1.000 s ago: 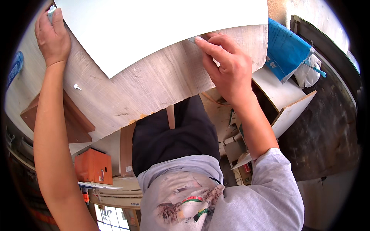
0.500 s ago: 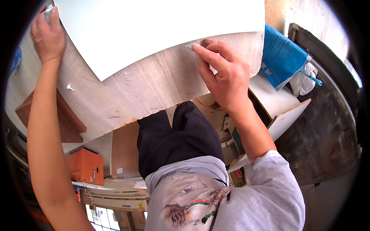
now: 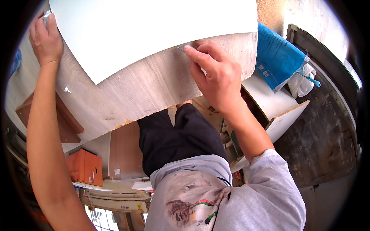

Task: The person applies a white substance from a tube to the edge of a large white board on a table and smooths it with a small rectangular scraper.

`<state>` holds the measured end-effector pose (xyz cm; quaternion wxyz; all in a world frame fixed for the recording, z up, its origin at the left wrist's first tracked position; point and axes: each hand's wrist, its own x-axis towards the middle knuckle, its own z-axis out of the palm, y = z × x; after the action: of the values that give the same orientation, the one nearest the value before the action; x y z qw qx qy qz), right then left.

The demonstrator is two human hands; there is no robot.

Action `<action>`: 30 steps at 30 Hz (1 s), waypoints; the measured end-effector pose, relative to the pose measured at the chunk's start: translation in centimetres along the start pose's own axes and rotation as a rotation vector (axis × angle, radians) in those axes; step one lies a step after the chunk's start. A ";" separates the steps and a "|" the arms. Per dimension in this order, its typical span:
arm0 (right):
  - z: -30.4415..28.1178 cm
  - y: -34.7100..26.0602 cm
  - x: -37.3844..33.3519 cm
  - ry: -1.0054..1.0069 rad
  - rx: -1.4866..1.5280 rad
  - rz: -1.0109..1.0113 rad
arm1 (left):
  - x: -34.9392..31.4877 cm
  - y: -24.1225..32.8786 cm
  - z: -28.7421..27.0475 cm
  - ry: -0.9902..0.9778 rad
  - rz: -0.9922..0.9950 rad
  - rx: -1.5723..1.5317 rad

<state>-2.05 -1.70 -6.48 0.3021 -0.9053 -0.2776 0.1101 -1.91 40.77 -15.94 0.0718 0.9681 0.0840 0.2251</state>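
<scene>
Right hand (image 3: 216,75): my grip is closed on a small grey piece (image 3: 180,49), pinched at the fingertips, its tip projecting left; most of its length is hidden, so its full long axis cannot be told. It sits just near of the white sheet (image 3: 154,23), above the bench (image 3: 135,92). The sheet lies far of that grip, one corner pointing near; its near edge slants from there far and right. Left hand (image 3: 46,42): grip closed around a pale blue thing (image 3: 47,17), beside the sheet's left edge, its end pointing far.
</scene>
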 end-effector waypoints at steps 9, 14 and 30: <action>-0.3 0.2 0.1 -0.005 0.018 0.000 | 0.2 0.0 0.0 -0.010 -0.010 0.002; -0.3 0.2 0.4 -0.004 0.039 0.016 | 0.2 0.1 -0.1 -0.012 -0.012 0.000; -0.6 0.6 0.6 0.003 0.057 0.044 | 0.2 0.4 0.0 -0.011 -0.012 -0.004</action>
<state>-1.09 -2.09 -6.35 0.3257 -0.9023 -0.2541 0.1233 -1.69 40.45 -15.78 0.0757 0.9686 0.0891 0.2193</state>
